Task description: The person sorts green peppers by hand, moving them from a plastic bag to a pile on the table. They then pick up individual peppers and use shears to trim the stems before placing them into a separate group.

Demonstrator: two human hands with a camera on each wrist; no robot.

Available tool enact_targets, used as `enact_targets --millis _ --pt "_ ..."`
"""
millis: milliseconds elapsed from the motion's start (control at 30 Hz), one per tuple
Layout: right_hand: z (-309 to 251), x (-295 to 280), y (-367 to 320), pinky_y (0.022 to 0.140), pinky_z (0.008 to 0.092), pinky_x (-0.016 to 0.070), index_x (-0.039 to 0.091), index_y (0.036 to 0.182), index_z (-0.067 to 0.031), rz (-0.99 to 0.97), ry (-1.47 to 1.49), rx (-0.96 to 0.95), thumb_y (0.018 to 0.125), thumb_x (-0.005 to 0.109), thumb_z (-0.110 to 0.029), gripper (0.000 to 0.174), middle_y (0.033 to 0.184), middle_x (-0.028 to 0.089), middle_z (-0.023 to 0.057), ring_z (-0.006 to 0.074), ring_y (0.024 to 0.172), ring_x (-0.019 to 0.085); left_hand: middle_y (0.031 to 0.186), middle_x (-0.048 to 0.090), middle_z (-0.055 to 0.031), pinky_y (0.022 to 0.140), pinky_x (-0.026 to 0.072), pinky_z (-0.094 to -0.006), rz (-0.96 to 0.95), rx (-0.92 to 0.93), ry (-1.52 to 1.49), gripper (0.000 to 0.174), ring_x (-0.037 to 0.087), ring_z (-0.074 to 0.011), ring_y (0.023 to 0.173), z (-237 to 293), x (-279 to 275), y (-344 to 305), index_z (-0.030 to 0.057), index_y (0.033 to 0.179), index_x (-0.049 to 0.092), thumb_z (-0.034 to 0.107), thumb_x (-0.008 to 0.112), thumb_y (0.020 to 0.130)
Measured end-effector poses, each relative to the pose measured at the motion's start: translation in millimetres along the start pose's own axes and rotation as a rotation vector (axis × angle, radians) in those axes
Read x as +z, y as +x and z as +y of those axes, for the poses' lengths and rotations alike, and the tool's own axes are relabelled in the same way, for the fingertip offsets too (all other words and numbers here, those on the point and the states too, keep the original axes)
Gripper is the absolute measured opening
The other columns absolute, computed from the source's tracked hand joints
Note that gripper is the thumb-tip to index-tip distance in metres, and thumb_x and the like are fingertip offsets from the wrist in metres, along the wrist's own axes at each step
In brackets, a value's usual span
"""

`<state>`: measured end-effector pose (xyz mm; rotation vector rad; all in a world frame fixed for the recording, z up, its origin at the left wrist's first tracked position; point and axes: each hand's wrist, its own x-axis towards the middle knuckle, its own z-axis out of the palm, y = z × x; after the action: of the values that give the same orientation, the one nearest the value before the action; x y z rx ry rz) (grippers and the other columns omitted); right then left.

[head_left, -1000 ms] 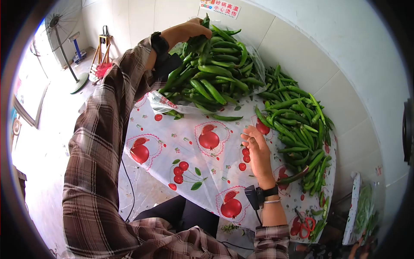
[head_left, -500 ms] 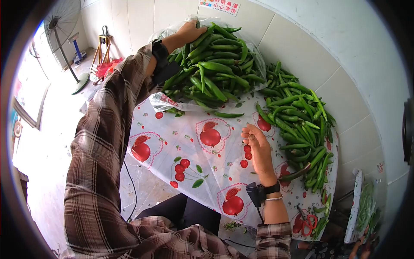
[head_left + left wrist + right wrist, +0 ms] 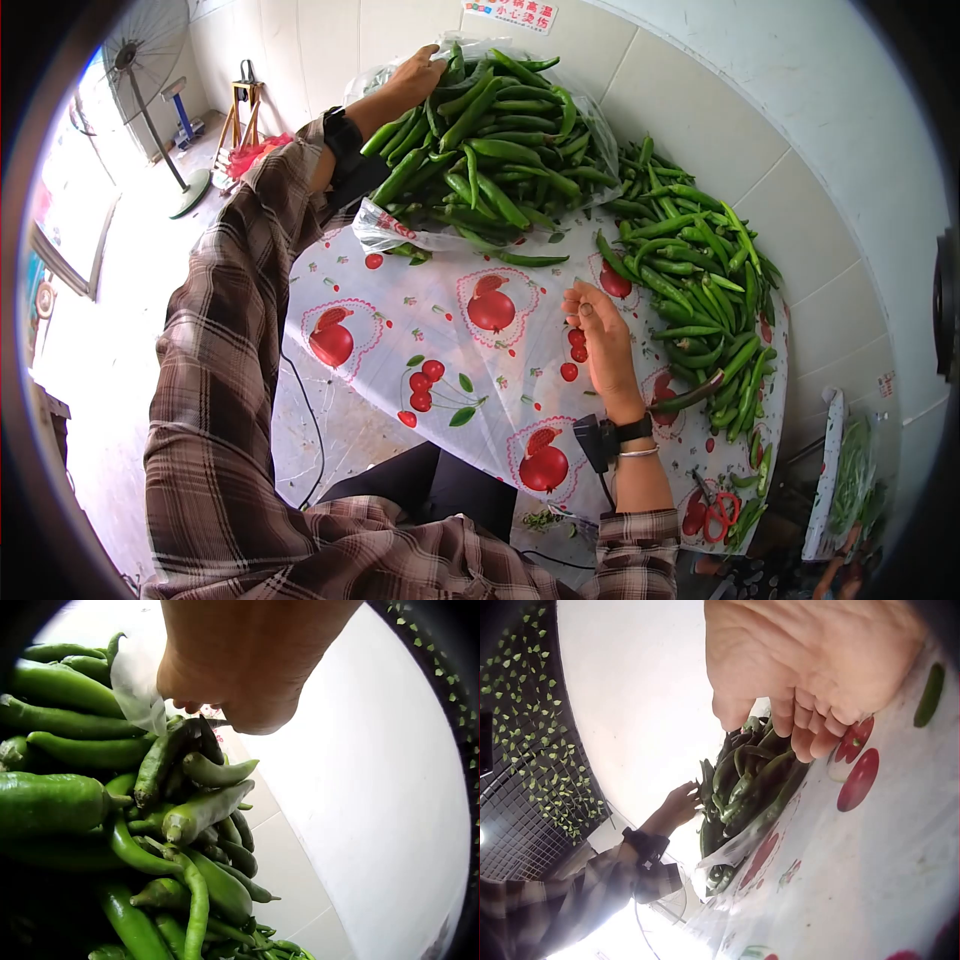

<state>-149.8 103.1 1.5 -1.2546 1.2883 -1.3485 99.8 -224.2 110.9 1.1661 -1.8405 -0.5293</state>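
Note:
A large heap of long green peppers point(image 3: 500, 150) fills a clear plastic bag point(image 3: 420, 238) at the back of the table. My left hand point(image 3: 408, 82) reaches over the heap's back left side, fingertips right at the peppers and the bag's edge. In the left wrist view the back of the left hand point(image 3: 240, 675) hides most of its fingers; beside it is thin plastic film point(image 3: 142, 682). I cannot tell whether those fingers grip anything. My right hand point(image 3: 605, 350) hangs loosely curled over the tablecloth point(image 3: 490, 400), holding nothing, left of a second pepper pile point(image 3: 700, 290).
Red-handled scissors point(image 3: 720, 515) lie at the near right corner, beside pepper pieces point(image 3: 752, 490). A tiled wall point(image 3: 690, 110) closes off the back and right. A standing fan point(image 3: 150, 110) is on the floor at far left. A cable point(image 3: 310, 430) hangs under my left arm.
The left hand, earlier lifting a bunch of peppers over the heap, has moved left and back along it; those peppers now lie on the heap. The right hand has barely moved.

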Motion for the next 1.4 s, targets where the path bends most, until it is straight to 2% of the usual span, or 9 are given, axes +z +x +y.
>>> enact_targets --millis 367,600,667,767,800,833,967,1100,1400 --pt "1 0 0 0.093 0.0319 0.0394 0.045 0.124 0.0002 0.001 -0.015 -0.012 0.091 0.052 -0.033 0.048 0.115 0.053 0.0098 0.0173 0.104 0.052 0.118 0.053 -0.0240 0.095 0.0372 -0.0378 0.116 -0.110 0.096 0.057 0.051 -0.0336 0.109 -52 -50 6 0.0019 0.131 0.038 0.036 0.043 0.086" --pt "1 -1 0 0.085 0.0279 0.0423 0.049 0.121 0.0014 0.034 0.039 -0.054 0.092 0.050 -0.029 0.042 0.109 0.056 0.0087 0.0158 0.098 0.054 0.112 0.057 -0.0219 0.090 0.0414 -0.0392 0.126 0.303 0.299 0.046 0.055 -0.0353 0.104 -2 -34 -47 0.0028 0.120 0.051 0.031 0.052 0.084" --pt "4 -2 1 0.083 0.0274 0.0435 0.050 0.119 0.0012 0.066 0.084 -0.044 0.092 0.050 -0.029 0.040 0.107 0.057 0.0089 0.0155 0.096 0.055 0.103 0.060 -0.0207 0.084 0.0446 -0.0411 0.075 0.550 0.381 0.037 0.058 -0.0358 0.095 20 -26 -68 0.0053 0.113 0.056 0.028 0.053 0.084" --pt "4 -4 1 0.078 0.0259 0.0457 0.053 0.114 0.0006 0.101 0.165 -0.030 0.092 0.050 -0.030 0.038 0.101 0.059 0.0090 0.0145 0.090 0.057 0.095 0.063 -0.0175 0.078 0.0468 -0.0419 -0.036 0.440 0.440 0.031 0.060 -0.0341 0.086 55 -9 -99 0.0055 0.107 0.059 0.024 0.054 0.083" --pt "3 -4 1 0.074 0.0249 0.0468 0.055 0.112 0.0002 0.113 0.203 -0.023 0.092 0.050 -0.031 0.037 0.098 0.059 0.0088 0.0138 0.086 0.058 0.090 0.064 -0.0145 0.073 0.0481 -0.0409 0.004 0.580 0.388 0.026 0.062 -0.0326 0.078 54 1 -103 0.0053 0.102 0.061 0.021 0.055 0.083" --pt "3 -5 1 0.074 0.0249 0.0468 0.055 0.112 0.0002 0.116 0.201 -0.022 0.092 0.050 -0.031 0.037 0.098 0.059 0.0088 0.0138 0.086 0.058 0.096 0.064 -0.0112 0.075 0.0488 -0.0339 -0.176 0.425 0.263 0.021 0.061 -0.0268 0.086 72 4 -116 0.0055 0.101 0.062 0.015 0.057 0.083" --pt "3 -6 1 0.066 0.0222 0.0476 0.057 0.106 -0.0003 0.184 0.212 0.014 0.092 0.050 -0.031 0.034 0.090 0.061 0.0074 0.0115 0.077 0.058 0.089 0.062 -0.0107 0.071 0.0492 -0.0353 -0.441 0.692 0.177 0.016 0.059 -0.0279 0.083 82 48 -149 0.0060 0.092 0.064 0.013 0.059 0.079" --pt "3 -8 1 0.061 0.0211 0.0475 0.058 0.103 0.0005 0.232 0.206 0.025 0.091 0.051 -0.030 0.034 0.086 0.062 0.0073 0.0108 0.071 0.058 0.097 0.058 -0.0127 0.084 0.0439 -0.0389 -0.710 0.619 0.354 0.025 0.054 -0.0301 0.096 80 88 -170 0.0044 0.098 0.061 0.016 0.061 0.075" --pt "9 -11 3 0.058 0.0212 0.0473 0.059 0.100 0.0010 0.239 0.246 0.027 0.091 0.052 -0.031 0.034 0.081 0.061 0.0072 0.0109 0.067 0.058 0.093 0.056 -0.0136 0.084 0.0433 -0.0383 -0.725 0.588 0.440 0.029 0.053 -0.0296 0.097 77 123 -171 0.0039 0.099 0.059 0.010 0.058 0.071"
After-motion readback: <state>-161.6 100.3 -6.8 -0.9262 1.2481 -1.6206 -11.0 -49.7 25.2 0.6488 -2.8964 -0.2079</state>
